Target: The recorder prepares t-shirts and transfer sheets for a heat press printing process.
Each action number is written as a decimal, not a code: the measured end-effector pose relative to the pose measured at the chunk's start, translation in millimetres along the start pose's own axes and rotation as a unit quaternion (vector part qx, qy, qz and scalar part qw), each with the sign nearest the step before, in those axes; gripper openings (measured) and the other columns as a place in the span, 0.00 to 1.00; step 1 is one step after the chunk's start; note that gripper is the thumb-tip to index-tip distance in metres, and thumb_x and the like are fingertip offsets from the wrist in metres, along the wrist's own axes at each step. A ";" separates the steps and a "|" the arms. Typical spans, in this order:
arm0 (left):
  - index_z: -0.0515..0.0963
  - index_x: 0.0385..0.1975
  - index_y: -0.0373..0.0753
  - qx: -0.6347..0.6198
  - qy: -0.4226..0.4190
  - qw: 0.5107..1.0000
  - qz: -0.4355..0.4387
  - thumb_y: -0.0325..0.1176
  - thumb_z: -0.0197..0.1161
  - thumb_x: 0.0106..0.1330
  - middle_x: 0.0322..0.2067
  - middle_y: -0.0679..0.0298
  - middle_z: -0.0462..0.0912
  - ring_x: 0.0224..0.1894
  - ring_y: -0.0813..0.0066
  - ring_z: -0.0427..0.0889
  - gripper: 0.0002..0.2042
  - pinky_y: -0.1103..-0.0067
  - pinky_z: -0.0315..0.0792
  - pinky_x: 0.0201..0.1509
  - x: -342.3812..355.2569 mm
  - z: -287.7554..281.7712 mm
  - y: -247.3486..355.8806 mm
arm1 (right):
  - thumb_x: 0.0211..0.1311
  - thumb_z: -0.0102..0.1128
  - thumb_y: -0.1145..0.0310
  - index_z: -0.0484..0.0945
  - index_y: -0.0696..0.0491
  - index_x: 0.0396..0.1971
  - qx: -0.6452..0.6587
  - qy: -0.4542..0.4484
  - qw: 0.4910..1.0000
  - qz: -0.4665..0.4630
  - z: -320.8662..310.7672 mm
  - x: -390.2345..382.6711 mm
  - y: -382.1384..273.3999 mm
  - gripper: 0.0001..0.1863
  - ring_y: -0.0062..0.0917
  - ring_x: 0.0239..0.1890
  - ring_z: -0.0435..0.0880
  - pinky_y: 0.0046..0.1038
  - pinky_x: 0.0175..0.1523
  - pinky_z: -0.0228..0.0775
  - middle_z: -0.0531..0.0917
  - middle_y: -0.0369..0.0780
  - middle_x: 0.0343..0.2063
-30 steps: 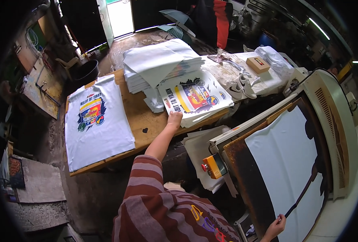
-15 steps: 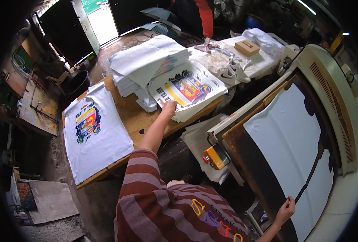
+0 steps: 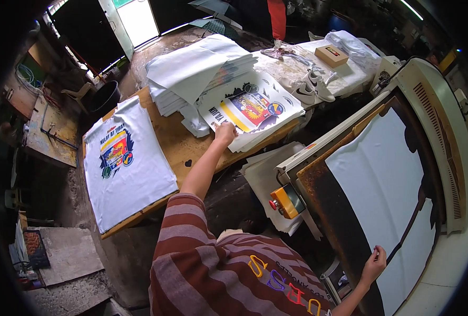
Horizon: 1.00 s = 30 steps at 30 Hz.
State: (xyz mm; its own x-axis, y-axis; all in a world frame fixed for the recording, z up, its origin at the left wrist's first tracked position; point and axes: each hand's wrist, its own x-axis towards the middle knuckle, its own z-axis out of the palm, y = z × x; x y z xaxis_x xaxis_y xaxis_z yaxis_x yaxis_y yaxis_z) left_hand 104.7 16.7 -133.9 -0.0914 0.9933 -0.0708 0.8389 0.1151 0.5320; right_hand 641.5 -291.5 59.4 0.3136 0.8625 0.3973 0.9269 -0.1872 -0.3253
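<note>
My left hand (image 3: 226, 132) reaches forward to the near edge of a stack of printed sheets (image 3: 249, 109). Its fingers are bent and pinch at the top sheet, which carries a colourful graphic. My right hand (image 3: 373, 265) is at the near edge of the heat press bed, beside white fabric (image 3: 373, 176) spread over the dark platen (image 3: 326, 203). Its fingers are curled together; whether anything is between them is hidden. A white printed shirt (image 3: 134, 181) lies flat at the left end of the wooden table (image 3: 173, 137).
Behind the sheets rises a tall white stack (image 3: 192, 71). A yellow control box (image 3: 286, 203) with a red button sits on the press's near side. Shoes (image 3: 315, 87) and a cardboard box (image 3: 331, 56) rest on the far table. A black bucket (image 3: 105, 97) stands on the floor.
My left hand has shifted slightly forward along the sheets' edge. My right hand stays beside the white fabric. The whole view has tilted a little.
</note>
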 end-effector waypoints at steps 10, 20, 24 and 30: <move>0.78 0.18 0.43 0.025 0.143 0.917 0.373 0.31 0.59 0.50 0.22 0.69 0.78 0.31 0.74 0.76 0.03 0.78 0.62 0.40 -10.1 -112.0 122.7 | 0.54 0.52 0.79 0.74 0.58 0.35 0.058 0.003 0.996 -0.067 12.8 59.3 -70.8 0.08 0.24 0.24 0.73 0.21 0.26 0.63 0.78 0.39 0.29; 0.71 0.22 0.40 -0.105 -0.205 0.601 0.765 0.30 0.57 0.47 0.25 0.67 0.72 0.34 0.71 0.74 0.04 0.75 0.66 0.43 -176.9 -195.8 320.7 | 0.44 0.57 0.72 0.75 0.50 0.39 0.010 -0.136 0.868 -0.478 -7.9 99.0 -201.5 0.17 0.29 0.55 0.65 0.41 0.60 0.46 0.74 0.38 0.44; 0.77 0.30 0.37 -0.216 -0.196 0.637 0.714 0.36 0.60 0.53 0.28 0.62 0.78 0.30 0.69 0.78 0.10 0.76 0.70 0.37 -156.1 -210.3 334.2 | 0.48 0.56 0.73 0.77 0.51 0.33 0.187 -0.252 0.851 -0.421 -24.2 108.9 -169.8 0.09 0.29 0.31 0.78 0.29 0.47 0.64 0.79 0.38 0.25; 0.52 0.59 0.39 -0.575 -0.444 0.627 0.280 0.69 0.27 0.55 0.48 0.47 0.70 0.46 0.62 0.74 0.41 0.69 0.65 0.51 -58.1 -133.4 321.6 | 0.54 0.56 0.71 0.76 0.59 0.29 0.484 -0.133 0.865 0.020 -43.5 142.3 -80.5 0.07 0.11 0.24 0.72 0.18 0.29 0.66 0.78 0.32 0.22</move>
State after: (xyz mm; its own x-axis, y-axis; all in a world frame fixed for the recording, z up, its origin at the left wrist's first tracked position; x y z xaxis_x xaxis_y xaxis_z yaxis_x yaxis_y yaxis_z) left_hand 308.2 -2.6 153.8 0.8083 0.5423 0.2293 -0.3836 0.1896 0.9038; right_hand 620.4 -174.1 179.4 0.1634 0.9661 0.1999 0.2702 0.1510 -0.9509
